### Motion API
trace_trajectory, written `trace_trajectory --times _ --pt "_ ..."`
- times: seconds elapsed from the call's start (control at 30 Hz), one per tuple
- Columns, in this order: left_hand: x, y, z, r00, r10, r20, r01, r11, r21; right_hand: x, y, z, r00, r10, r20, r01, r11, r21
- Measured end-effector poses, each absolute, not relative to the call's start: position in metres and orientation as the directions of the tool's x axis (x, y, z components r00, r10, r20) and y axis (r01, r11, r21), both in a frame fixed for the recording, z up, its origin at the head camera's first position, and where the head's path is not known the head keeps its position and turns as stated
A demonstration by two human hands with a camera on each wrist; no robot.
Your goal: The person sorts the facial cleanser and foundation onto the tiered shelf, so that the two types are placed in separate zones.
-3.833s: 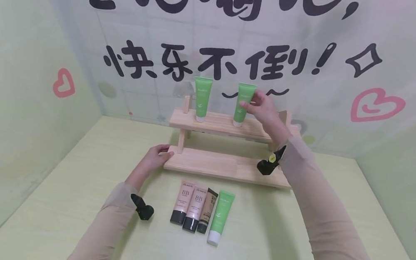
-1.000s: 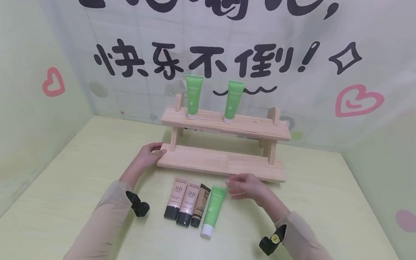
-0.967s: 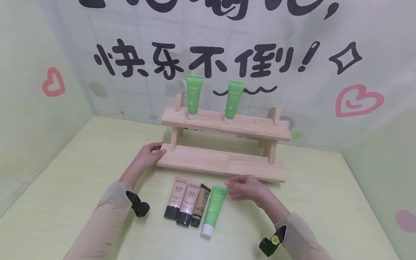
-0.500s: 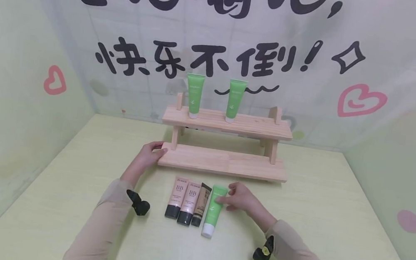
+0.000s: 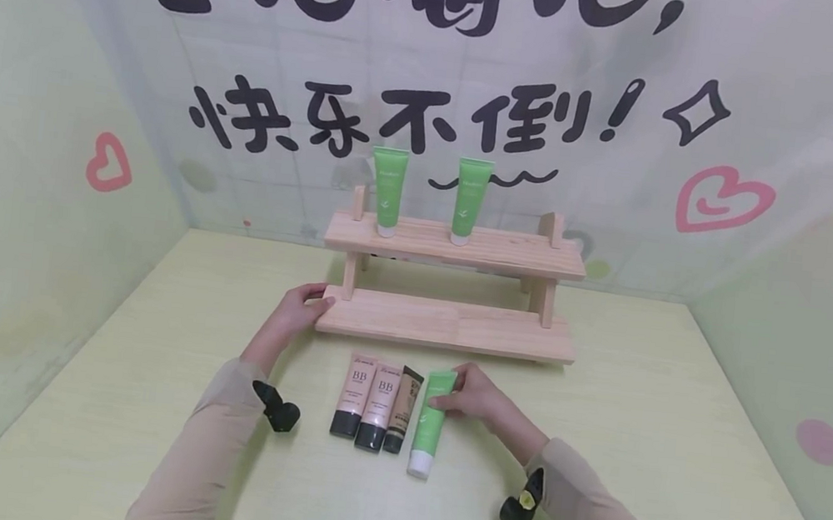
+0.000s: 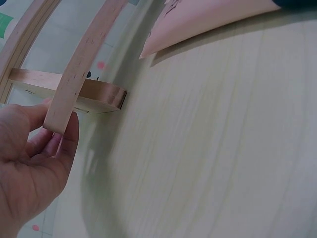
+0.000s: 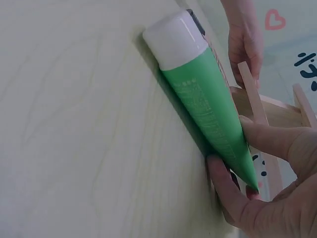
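My right hand point(image 5: 477, 393) pinches a green squeeze tube point(image 5: 431, 425) near its flat crimped end, thumb on one face and fingers on the other. In the right wrist view the tube's white cap point(image 7: 176, 39) points away from the hand, with the tabletop close beneath. At the left end of a two-tier wooden display shelf point(image 5: 396, 318), my left hand point(image 5: 298, 312) grips the lower board. The left wrist view shows the board's end point(image 6: 62, 111) between thumb and fingers. Two more green tubes, one at the left point(image 5: 388, 194) and one nearer the middle point(image 5: 471, 204), stand cap-down on the upper board.
Left of the held tube lie two pink BB cream tubes, the outer one point(image 5: 354, 396) and the inner one point(image 5: 379, 407), beside a brown tube point(image 5: 404, 409). The pale tabletop point(image 5: 635, 415) meets a printed backdrop point(image 5: 294, 47) behind the shelf.
My right hand left the second green tube standing on the upper board, came down to the table and took hold of the third one, shifting it slightly. The left hand keeps its grip on the shelf.
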State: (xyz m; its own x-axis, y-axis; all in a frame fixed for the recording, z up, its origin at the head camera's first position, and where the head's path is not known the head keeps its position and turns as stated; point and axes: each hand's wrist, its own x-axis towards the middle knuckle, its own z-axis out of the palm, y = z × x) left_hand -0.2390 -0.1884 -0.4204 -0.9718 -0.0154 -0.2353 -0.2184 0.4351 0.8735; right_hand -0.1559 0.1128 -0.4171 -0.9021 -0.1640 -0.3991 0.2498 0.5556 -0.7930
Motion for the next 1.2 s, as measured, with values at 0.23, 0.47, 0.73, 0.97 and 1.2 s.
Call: trace_trajectory --times 0.23,0.47,0.73,0.97,1.2 --pt "-0.239 -0.188 -0.421 -0.971 -0.017 -0.24 -0.224 0.428 0.876 -0.153 0.11 -0.419 -0.899 -0.149 -0.412 0.306 0.459 -0.834" --pt "-0.238 -0.189 -0.42 -0.971 -0.016 -0.239 -0.222 0.434 0.873 -0.153 0.114 -0.422 -0.885 -0.151 -0.441 0.337 0.445 -0.829" --pt "-0.237 -0.188 -0.418 -0.97 -0.019 -0.24 -0.225 0.435 0.872 -0.157 0.121 -0.418 -0.864 -0.248 -0.438 0.332 0.373 -0.866" --pt "-0.238 -0.188 -0.42 -0.971 -0.019 -0.239 -0.223 0.434 0.873 -0.161 0.129 -0.411 -0.83 -0.356 -0.429 0.326 0.312 -0.892" --pt "-0.239 -0.188 -0.421 -0.969 -0.016 -0.245 -0.228 0.425 0.876 -0.165 0.134 -0.403 -0.815 -0.41 -0.409 0.316 0.277 -0.907"
